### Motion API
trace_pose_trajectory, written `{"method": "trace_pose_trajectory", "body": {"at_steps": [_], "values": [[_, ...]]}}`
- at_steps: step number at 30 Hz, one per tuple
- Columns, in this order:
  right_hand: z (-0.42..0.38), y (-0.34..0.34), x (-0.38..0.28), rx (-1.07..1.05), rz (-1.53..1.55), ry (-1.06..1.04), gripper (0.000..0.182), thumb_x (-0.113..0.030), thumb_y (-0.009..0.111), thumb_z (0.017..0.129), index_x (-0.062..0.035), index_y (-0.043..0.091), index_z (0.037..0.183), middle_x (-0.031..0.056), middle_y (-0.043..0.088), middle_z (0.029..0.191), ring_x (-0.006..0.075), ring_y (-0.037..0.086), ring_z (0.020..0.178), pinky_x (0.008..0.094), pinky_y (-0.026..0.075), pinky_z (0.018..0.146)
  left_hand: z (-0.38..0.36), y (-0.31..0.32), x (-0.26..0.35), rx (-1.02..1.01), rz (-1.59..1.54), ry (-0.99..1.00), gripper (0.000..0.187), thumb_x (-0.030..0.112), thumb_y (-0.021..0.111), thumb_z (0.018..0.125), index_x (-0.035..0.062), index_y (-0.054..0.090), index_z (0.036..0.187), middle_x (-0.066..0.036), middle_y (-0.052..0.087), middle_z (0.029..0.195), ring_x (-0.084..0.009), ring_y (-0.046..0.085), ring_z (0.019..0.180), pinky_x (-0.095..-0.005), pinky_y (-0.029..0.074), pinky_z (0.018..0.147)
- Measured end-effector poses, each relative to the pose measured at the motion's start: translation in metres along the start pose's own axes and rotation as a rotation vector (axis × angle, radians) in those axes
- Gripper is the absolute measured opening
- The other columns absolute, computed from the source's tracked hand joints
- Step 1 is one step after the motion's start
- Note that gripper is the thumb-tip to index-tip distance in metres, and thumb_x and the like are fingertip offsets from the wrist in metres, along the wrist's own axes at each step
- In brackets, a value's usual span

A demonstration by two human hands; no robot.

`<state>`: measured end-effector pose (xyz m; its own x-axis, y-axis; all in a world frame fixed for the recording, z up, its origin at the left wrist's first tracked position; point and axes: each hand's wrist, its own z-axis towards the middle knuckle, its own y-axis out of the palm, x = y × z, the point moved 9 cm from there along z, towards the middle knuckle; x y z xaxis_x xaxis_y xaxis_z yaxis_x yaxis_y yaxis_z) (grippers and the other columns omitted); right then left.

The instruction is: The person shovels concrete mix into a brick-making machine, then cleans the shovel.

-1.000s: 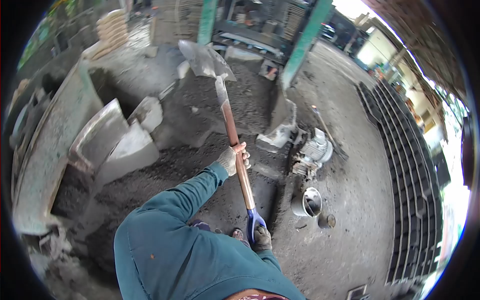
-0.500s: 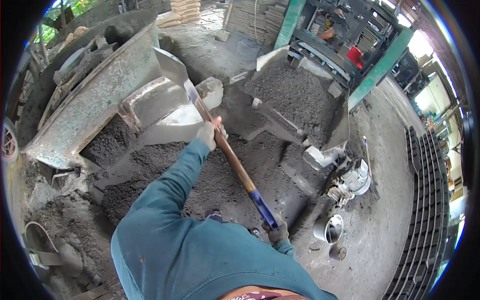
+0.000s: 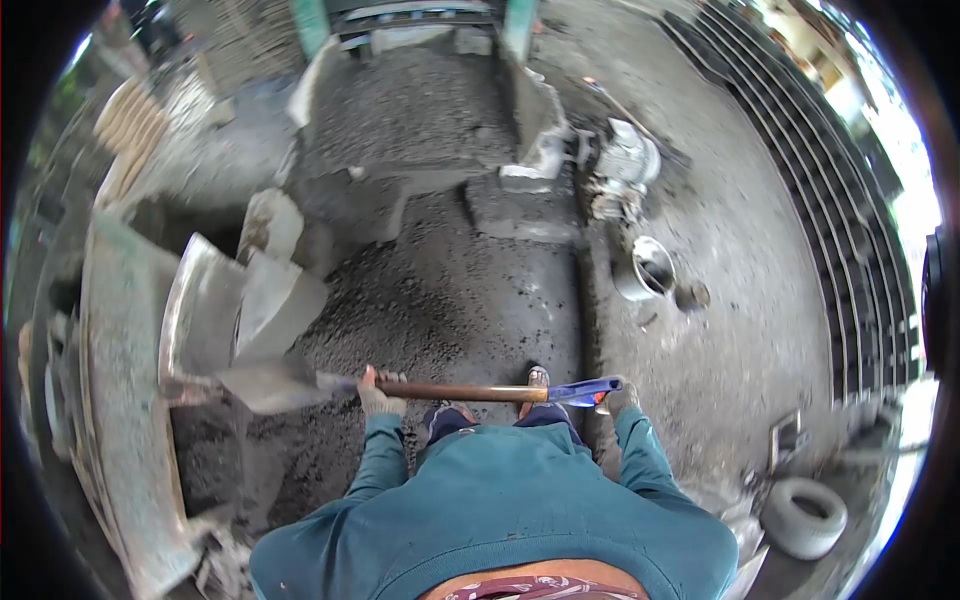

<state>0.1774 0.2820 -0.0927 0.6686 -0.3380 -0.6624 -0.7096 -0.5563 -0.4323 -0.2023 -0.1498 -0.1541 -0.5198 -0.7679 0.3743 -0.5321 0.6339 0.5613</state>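
Note:
A long shovel (image 3: pixel 465 392) lies level across the front of my body, its blade pointing left. My left hand (image 3: pixel 383 393), in a greyish glove, is wrapped around the shaft near the blade. At the other end, my right hand (image 3: pixel 622 397) grips the blue handle. The grey metal blade (image 3: pixel 272 384) is beside the metal chute (image 3: pixel 205 315) of the large worn green-painted drum (image 3: pixel 125 330). Dark, loose gritty material (image 3: pixel 400 310) covers the ground beyond the shaft. Both my feet show just beyond and below the shovel.
A heap of dark grit (image 3: pixel 415 105) lies at the back before a green-framed machine (image 3: pixel 515 25). To the right are a motor (image 3: pixel 628 160), a white bucket (image 3: pixel 650 270) and a tyre (image 3: pixel 803 518). Long rows of dark blocks (image 3: pixel 800 190) line the far right.
The view has turned right. The shovel has swung from slanting up and forward, blade near the drum's rim, to lying level and lower, with both hands still on it.

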Motion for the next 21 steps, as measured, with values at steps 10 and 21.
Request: {"method": "trace_pose_trajectory", "body": {"at_steps": [10,21], "values": [[-0.033,0.019,-0.013,-0.315,0.026,-0.296,0.048,-0.012,0.078,0.078,-0.0113,0.061,0.124,0.0057,0.066,0.092,0.0169,0.063,0.078,0.0317,0.053,0.065,0.041,-0.162,-0.051,0.293,0.053,-0.308,0.041,0.043,0.053,0.096,0.0145,0.040,0.070,-0.003,0.043,0.060,-0.0222,0.046,0.054,-0.0506,0.046,0.066],[-0.057,0.007,0.012,-0.303,0.465,-0.481,0.032,-0.032,0.063,0.091,-0.0026,0.074,0.095,0.0105,0.057,0.134,0.0174,0.055,0.107,0.0337,0.042,0.091,0.000,-0.162,-0.067,0.285,0.290,-0.251,0.040,0.043,0.055,0.095,0.0140,0.041,0.070,-0.003,0.044,0.061,-0.0227,0.047,0.056,-0.0501,0.046,0.066]]}}
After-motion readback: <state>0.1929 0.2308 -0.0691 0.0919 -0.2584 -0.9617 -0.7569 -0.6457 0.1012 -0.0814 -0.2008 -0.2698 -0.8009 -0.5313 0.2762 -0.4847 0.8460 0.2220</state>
